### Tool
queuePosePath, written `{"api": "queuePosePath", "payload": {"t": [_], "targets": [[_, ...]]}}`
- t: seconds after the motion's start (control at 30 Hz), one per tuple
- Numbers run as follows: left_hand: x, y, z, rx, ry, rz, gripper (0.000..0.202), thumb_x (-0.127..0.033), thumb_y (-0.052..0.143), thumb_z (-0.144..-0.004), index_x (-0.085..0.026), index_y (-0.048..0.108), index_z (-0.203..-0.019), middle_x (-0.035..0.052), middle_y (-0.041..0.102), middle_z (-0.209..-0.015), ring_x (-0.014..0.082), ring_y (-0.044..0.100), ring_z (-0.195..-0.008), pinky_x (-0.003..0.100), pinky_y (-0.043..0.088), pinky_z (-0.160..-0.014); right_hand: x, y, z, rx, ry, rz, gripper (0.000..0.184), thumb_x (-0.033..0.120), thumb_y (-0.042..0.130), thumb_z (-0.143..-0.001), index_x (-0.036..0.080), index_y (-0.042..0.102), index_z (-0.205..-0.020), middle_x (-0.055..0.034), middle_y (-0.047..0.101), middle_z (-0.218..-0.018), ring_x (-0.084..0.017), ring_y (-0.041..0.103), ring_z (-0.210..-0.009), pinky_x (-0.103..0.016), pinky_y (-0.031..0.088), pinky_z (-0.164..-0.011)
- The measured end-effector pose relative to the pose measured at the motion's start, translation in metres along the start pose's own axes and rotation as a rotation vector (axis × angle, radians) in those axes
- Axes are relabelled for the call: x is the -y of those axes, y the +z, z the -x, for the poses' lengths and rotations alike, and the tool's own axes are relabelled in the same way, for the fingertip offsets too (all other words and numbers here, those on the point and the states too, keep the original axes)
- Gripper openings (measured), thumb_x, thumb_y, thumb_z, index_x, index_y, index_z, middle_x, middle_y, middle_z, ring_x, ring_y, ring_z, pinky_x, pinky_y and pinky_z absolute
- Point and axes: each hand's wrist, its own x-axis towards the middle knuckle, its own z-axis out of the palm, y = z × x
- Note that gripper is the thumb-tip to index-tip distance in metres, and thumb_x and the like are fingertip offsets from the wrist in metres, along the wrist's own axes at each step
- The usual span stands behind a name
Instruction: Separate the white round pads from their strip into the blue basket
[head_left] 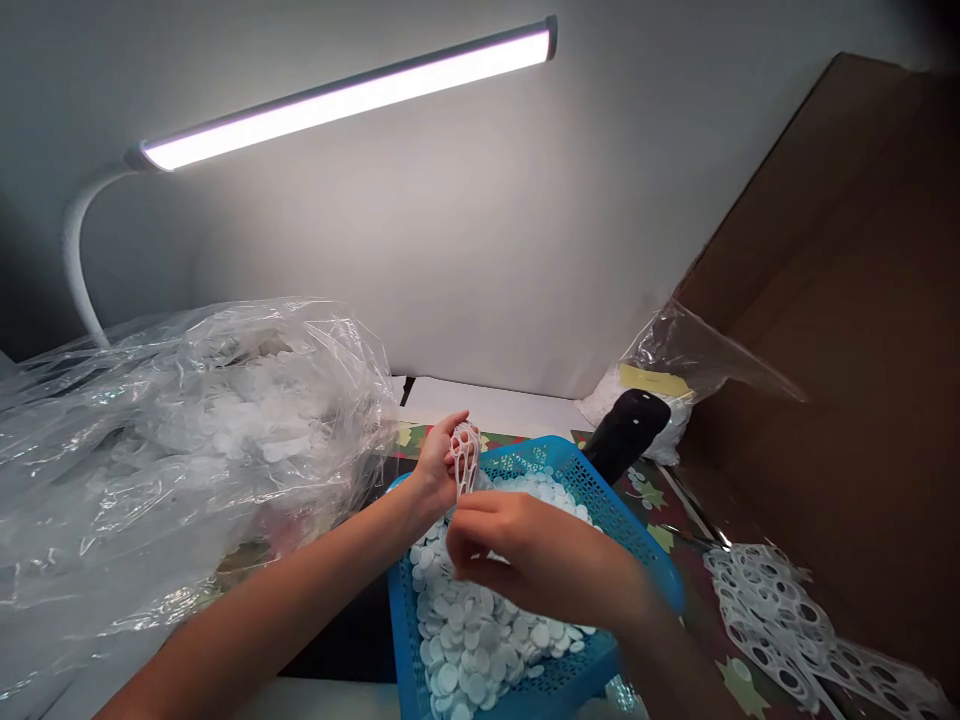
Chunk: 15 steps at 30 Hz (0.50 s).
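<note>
My left hand is closed on a thin white sheet with round holes, held upright over the far left part of the basket. My right hand is just below and to the right, fingers curled in a pinch at the sheet's lower end. Whether it grips the sheet or a small piece is hidden. Under both hands sits a blue plastic basket with perforated walls, holding a heap of small white discs.
Left lies a large clear plastic bag with white pieces inside. Several holed white sheets lie at right, beside a cardboard box. Behind the basket are a black object and a filled bag. A lamp shines above.
</note>
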Motion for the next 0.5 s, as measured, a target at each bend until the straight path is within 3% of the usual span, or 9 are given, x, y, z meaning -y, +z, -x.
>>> {"api": "queuePosePath", "payload": {"t": [0.07, 0.13, 0.33, 0.5], "targets": [[-0.002, -0.001, -0.002, 0.012, 0.027, 0.026, 0.054, -0.026, 0.03, -0.094, -0.018, 0.025, -0.041, -0.0073, 0.02, -0.025, 0.002, 0.018, -0.02, 0.01, 0.015, -0.026, 0.01, 0.005, 0.002, 0.141, -0.114, -0.089, 0.013, 0.009, 0.064, -0.081, 0.017, 0.055, -0.076, 0.004, 0.058, -0.081, -0.006, 0.055, -0.07, -0.013, 0.041, -0.061], [-0.004, -0.001, -0.003, 0.037, 0.042, 0.038, 0.053, -0.026, 0.032, -0.093, -0.018, 0.024, -0.041, -0.0075, 0.018, -0.025, 0.0022, 0.019, -0.021, 0.01, 0.017, -0.027, 0.017, 0.008, 0.004, 0.198, -0.161, -0.088, 0.012, 0.011, 0.065, -0.08, 0.017, 0.056, -0.077, 0.0045, 0.059, -0.082, -0.005, 0.055, -0.068, -0.013, 0.041, -0.06], [-0.007, 0.001, 0.001, 0.155, -0.06, -0.027, 0.043, -0.026, 0.04, -0.088, -0.016, 0.038, -0.046, -0.0087, 0.02, -0.027, 0.0024, 0.016, -0.021, 0.012, 0.014, -0.027, 0.006, -0.01, 0.01, -0.018, 0.145, 0.134, 0.009, 0.016, 0.056, -0.088, 0.018, 0.06, -0.081, 0.0018, 0.062, -0.084, -0.01, 0.056, -0.071, -0.02, 0.041, -0.062], [-0.008, 0.003, 0.008, 0.233, -0.108, -0.093, 0.035, -0.028, 0.046, -0.084, -0.016, 0.044, -0.051, -0.0086, 0.025, -0.029, 0.0032, 0.018, -0.022, 0.015, 0.017, -0.028, -0.01, -0.031, 0.015, -0.203, 0.223, 0.147, 0.008, 0.018, 0.053, -0.091, 0.022, 0.06, -0.089, 0.0022, 0.06, -0.087, -0.012, 0.056, -0.076, -0.023, 0.043, -0.068]]}}
